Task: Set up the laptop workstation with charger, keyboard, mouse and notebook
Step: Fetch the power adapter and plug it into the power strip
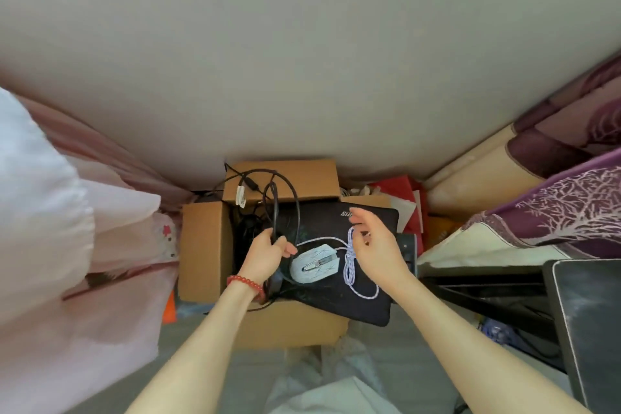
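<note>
An open cardboard box (205,255) stands on the floor below me. A black mouse pad (349,299) lies across its top, and a white mouse (314,264) rests on the pad. My left hand (265,254), with a red bead bracelet at the wrist, grips a looped black charger cable (279,198) that arcs up over the box. My right hand (376,245) pinches the mouse's white braided cord (351,266), which loops down over the pad. No keyboard or notebook can be made out.
A pink curtain (84,245) hangs at the left. At the right are a purple patterned bedcover (554,208) and a dark table frame (487,286) with a dark slab (591,319) on it. Red bags (403,195) sit behind the box.
</note>
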A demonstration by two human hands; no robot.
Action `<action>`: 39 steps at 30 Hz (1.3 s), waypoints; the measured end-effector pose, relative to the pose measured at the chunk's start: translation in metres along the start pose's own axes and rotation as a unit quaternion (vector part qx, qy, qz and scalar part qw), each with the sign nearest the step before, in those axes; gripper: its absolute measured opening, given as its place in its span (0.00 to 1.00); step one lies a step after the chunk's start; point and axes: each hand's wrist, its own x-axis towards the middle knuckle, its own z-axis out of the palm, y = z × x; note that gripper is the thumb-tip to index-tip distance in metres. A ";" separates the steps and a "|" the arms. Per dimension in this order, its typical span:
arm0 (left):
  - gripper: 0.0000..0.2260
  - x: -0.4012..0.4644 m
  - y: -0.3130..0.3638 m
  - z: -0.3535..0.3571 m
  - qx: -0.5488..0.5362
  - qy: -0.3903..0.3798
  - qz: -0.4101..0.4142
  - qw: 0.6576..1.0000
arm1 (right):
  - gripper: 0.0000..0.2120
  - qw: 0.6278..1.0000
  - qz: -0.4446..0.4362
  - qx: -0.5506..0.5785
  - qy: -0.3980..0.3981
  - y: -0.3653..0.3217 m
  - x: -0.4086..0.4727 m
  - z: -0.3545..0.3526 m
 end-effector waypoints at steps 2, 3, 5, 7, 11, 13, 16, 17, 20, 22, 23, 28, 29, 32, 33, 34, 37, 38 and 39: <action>0.13 -0.015 -0.002 -0.011 0.024 -0.010 0.017 1.000 | 0.21 0.999 -0.013 -0.015 -0.034 -0.016 0.001 0.007; 0.12 -0.022 -0.002 -0.014 0.038 -0.011 0.027 0.999 | 0.22 0.999 0.001 -0.006 -0.052 -0.023 0.004 0.011; 0.08 -0.037 -0.004 -0.021 0.066 -0.011 0.060 0.996 | 0.25 0.987 0.085 0.085 -0.104 -0.037 0.012 0.020; 0.09 -0.053 -0.006 -0.027 0.115 -0.016 0.108 0.987 | 0.31 0.952 0.173 0.196 -0.157 -0.050 0.018 0.030; 0.14 -0.084 -0.006 -0.041 0.224 -0.066 0.174 0.957 | 0.43 0.917 0.235 0.252 -0.201 -0.073 0.021 0.052; 0.14 -0.095 -0.008 -0.048 0.273 -0.082 0.193 0.939 | 0.39 0.926 0.251 0.198 -0.201 -0.080 0.020 0.057; 0.16 -0.105 -0.012 -0.061 0.319 -0.064 0.227 0.918 | 0.14 0.943 0.234 0.118 -0.206 -0.084 0.018 0.061; 0.17 -0.109 -0.012 -0.064 0.328 -0.053 0.234 0.914 | 0.11 0.944 0.226 0.128 -0.203 -0.085 0.016 0.062; 0.17 -0.122 -0.015 -0.071 0.333 -0.026 0.256 0.907 | 0.07 0.940 0.170 0.196 -0.220 -0.099 0.004 0.053; 0.15 -0.130 -0.012 -0.073 0.319 -0.007 0.274 0.907 | 0.08 0.951 0.118 0.195 -0.207 -0.110 -0.007 0.040; 0.15 -0.135 -0.009 -0.075 0.306 0.002 0.280 0.910 | 0.07 0.956 0.105 0.202 -0.186 -0.115 -0.014 0.034; 0.15 -0.160 0.025 -0.087 0.275 0.033 0.361 0.890 | 0.12 0.956 0.059 0.264 -0.117 -0.151 -0.057 -0.008; 0.15 -0.167 0.034 -0.090 0.274 0.031 0.381 0.883 | 0.12 0.955 0.045 0.268 -0.118 -0.157 -0.066 -0.017; 0.13 -0.190 0.060 -0.093 0.266 0.032 0.453 0.850 | 0.10 0.949 0.002 0.302 -0.095 -0.178 -0.098 -0.049; 0.13 -0.199 0.071 -0.092 0.267 0.033 0.478 0.836 | 0.09 0.946 -0.013 0.316 -0.074 -0.183 -0.111 -0.060; 0.12 -0.205 0.077 -0.091 0.269 0.032 0.499 0.824 | 0.08 0.942 -0.023 0.330 -0.056 -0.186 -0.120 -0.067; 0.12 -0.237 0.107 -0.075 0.308 -0.003 0.565 0.765 | 0.07 0.956 -0.059 0.276 0.075 -0.189 -0.166 -0.102; 0.12 -0.244 0.115 -0.071 0.313 -0.005 0.584 0.749 | 0.07 0.961 -0.066 0.244 0.108 -0.188 -0.178 -0.112; 0.12 -0.255 0.126 -0.064 0.313 -0.010 0.608 0.729 | 0.06 0.962 -0.072 0.218 0.147 -0.186 -0.198 -0.126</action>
